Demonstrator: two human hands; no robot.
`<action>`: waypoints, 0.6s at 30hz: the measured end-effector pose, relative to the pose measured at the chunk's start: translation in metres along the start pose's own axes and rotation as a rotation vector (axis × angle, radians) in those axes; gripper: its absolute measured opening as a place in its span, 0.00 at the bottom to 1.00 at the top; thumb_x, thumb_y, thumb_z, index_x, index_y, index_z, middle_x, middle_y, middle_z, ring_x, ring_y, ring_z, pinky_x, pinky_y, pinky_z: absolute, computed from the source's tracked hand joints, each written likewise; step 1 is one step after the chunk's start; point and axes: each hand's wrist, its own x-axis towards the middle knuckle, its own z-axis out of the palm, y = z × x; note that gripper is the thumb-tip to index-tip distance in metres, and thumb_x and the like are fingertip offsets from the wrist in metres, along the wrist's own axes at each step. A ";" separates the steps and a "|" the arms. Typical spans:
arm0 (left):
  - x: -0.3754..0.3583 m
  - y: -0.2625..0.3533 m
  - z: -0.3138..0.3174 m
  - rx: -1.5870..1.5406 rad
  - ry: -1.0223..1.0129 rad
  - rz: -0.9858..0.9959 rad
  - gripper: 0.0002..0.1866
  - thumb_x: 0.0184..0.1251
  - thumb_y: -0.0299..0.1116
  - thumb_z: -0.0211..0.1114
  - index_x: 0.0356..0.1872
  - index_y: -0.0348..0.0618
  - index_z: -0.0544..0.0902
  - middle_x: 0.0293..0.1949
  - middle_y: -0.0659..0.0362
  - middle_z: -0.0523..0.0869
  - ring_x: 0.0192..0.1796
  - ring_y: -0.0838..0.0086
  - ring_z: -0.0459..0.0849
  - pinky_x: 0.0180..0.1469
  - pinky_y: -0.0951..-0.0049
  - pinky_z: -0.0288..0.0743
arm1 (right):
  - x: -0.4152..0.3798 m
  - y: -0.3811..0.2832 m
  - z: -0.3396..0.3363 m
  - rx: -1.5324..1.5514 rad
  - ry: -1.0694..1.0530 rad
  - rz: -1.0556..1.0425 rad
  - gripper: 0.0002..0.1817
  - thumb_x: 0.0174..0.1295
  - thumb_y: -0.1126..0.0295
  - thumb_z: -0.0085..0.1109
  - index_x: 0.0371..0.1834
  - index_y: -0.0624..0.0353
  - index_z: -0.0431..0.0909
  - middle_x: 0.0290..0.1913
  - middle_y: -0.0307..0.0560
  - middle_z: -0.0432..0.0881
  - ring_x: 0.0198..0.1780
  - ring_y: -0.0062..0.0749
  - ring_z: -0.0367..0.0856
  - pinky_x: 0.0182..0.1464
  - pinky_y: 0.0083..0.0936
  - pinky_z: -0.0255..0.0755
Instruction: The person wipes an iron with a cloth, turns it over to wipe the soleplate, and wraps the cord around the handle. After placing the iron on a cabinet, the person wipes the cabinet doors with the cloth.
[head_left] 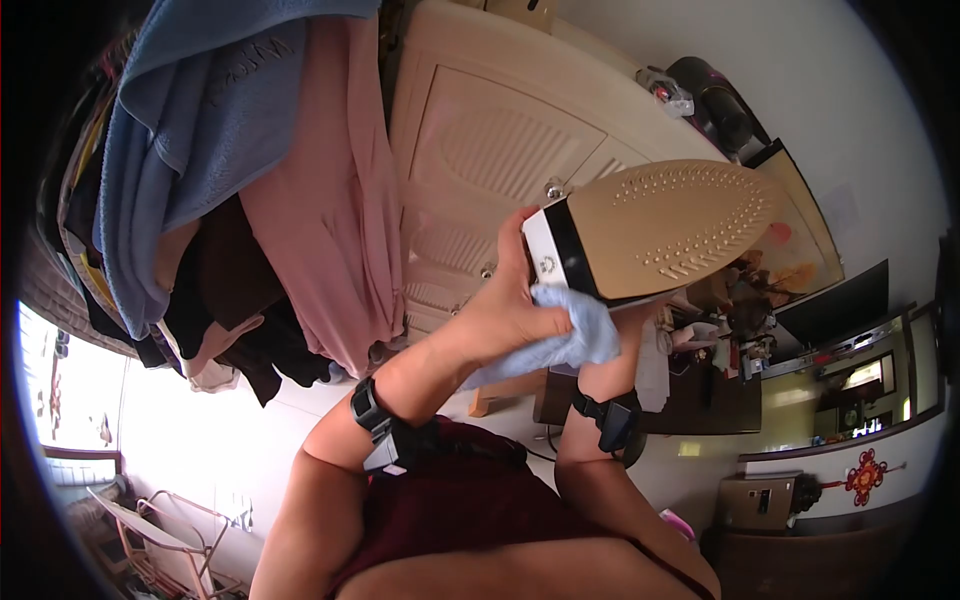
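Observation:
A clothes iron (672, 232) is held up in front of me, its gold soleplate with rows of steam holes facing me and its tip to the upper right. My left hand (508, 312) is closed around a light blue cloth (570, 335) at the iron's white and black heel, with fingers reaching behind that end. Behind the iron's lower edge is my right hand (637, 318), mostly hidden; it bears the iron from the handle side, though its fingers do not show. Both forearms wear black strapped devices.
Clothes hang at the left, among them a blue towel-like garment (225, 110) and a pink one (325, 190). A cream cabinet (500, 105) stands ahead. On the right are a dark desk (705, 405) with small items and a monitor (835, 305). A folding chair (165, 540) stands lower left.

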 end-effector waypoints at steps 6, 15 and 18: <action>-0.007 -0.007 0.019 0.196 0.091 0.217 0.52 0.44 0.27 0.76 0.67 0.36 0.47 0.56 0.50 0.69 0.59 0.68 0.70 0.64 0.70 0.64 | -0.060 0.019 -0.069 -0.902 -0.241 0.173 0.25 0.69 0.55 0.49 0.61 0.61 0.70 0.57 0.49 0.75 0.56 0.34 0.75 0.54 0.32 0.73; 0.013 -0.031 -0.013 0.015 0.329 0.157 0.10 0.72 0.30 0.57 0.49 0.41 0.72 0.39 0.65 0.78 0.39 0.85 0.73 0.44 0.82 0.70 | -0.013 0.022 -0.008 -0.110 -0.059 0.053 0.18 0.67 0.69 0.53 0.58 0.64 0.72 0.55 0.51 0.77 0.54 0.36 0.77 0.54 0.31 0.72; 0.014 -0.026 -0.025 0.024 0.312 0.175 0.10 0.75 0.30 0.52 0.52 0.41 0.73 0.36 0.67 0.78 0.36 0.87 0.74 0.42 0.83 0.71 | 0.000 0.011 0.014 0.129 -0.026 0.071 0.18 0.67 0.69 0.53 0.58 0.65 0.72 0.55 0.51 0.77 0.54 0.37 0.77 0.55 0.31 0.71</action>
